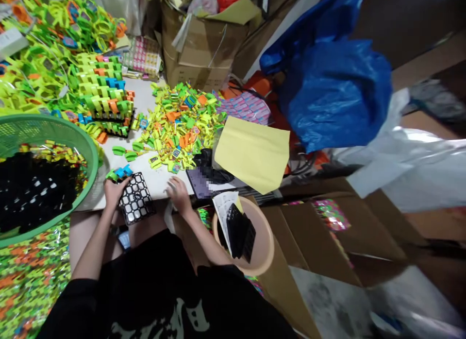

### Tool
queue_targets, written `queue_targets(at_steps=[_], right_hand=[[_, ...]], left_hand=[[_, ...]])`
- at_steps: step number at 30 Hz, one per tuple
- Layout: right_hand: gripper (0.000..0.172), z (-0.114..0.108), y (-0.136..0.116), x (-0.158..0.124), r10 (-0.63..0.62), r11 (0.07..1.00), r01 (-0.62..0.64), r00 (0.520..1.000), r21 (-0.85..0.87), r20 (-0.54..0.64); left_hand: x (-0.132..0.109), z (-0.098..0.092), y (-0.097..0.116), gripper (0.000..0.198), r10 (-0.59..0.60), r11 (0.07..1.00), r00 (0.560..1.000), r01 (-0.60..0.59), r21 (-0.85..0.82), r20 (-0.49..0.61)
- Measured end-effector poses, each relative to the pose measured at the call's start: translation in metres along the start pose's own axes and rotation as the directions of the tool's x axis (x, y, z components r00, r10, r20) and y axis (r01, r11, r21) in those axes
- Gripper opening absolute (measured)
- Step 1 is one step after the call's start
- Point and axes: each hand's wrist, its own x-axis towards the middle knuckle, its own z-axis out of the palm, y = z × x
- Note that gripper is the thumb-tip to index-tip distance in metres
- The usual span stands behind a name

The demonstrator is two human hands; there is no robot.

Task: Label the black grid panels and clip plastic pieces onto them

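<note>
My left hand (113,193) is closed on the upper left edge of a black grid tray (137,199), which tilts over the front edge of the table. A few green and blue plastic toy pieces (119,173) sit along the tray's far end, by my fingertips; the other cells show no pieces. My right hand (178,195) is over the table edge to the right of the tray, its fingers apart and nothing visible in them. Beyond it lies a loose heap of small yellow-green, orange and blue plastic pieces (182,123), some with printed square faces.
On the left stands a green basket (93,157) with black and yellow-red parts. Stacked filled trays (105,93) are behind it. A yellow sheet (253,152) lies right of the heap, above a bin (267,242) holding black trays. A blue plastic bag (335,86) is at the back right.
</note>
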Motion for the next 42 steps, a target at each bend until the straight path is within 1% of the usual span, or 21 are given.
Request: queue_targets(at_steps=[2, 4, 6, 9, 13, 18, 24, 38, 42], right_hand=[[0.035, -0.031, 0.032, -0.034, 0.106, 0.985, -0.12, 0.988, -0.126, -0.115], [0.036, -0.055, 0.06, -0.065, 0.194, 0.945, -0.246, 0.952, -0.213, -0.238], [0.038, -0.069, 0.079, -0.088, 0.244, 0.906, -0.325, 0.924, -0.271, -0.295], [0.039, -0.076, 0.093, -0.106, 0.266, 0.877, -0.36, 0.916, -0.319, -0.3], [0.04, -0.075, 0.098, -0.105, 0.25, 0.882, -0.33, 0.933, -0.337, -0.259], [0.036, -0.078, 0.099, -0.099, 0.209, 0.9, -0.26, 0.962, -0.349, -0.179], [0.043, -0.079, 0.098, -0.1, 0.257, 0.898, -0.314, 0.943, -0.308, -0.214], [0.043, -0.073, 0.098, -0.101, 0.257, 0.903, -0.306, 0.947, -0.301, -0.192], [0.043, -0.071, 0.096, -0.1, 0.262, 0.909, -0.305, 0.948, -0.283, -0.18]], left_hand=[[0.0, 0.0, 0.002, 0.038, 0.003, 1.0, 1.0, -0.004, -0.014, -0.002], [0.0, -0.001, 0.005, 0.037, 0.002, 0.999, 1.0, -0.002, -0.032, -0.002], [0.0, -0.002, 0.01, 0.037, 0.001, 0.999, 1.0, -0.001, -0.046, 0.001], [-0.001, -0.003, 0.016, 0.035, -0.002, 0.999, 1.0, 0.003, -0.051, 0.011], [-0.001, -0.003, 0.018, 0.036, -0.01, 0.998, 1.0, 0.012, -0.067, 0.019], [0.001, -0.002, 0.011, 0.036, -0.003, 0.999, 1.0, 0.004, -0.052, 0.023], [0.002, 0.0, 0.004, 0.036, 0.008, 1.0, 1.0, -0.008, -0.023, 0.02], [0.001, -0.001, 0.007, 0.038, -0.021, 1.0, 1.0, 0.021, -0.008, 0.007], [0.001, -0.001, 0.007, 0.039, -0.012, 1.0, 1.0, 0.012, -0.014, 0.018]])
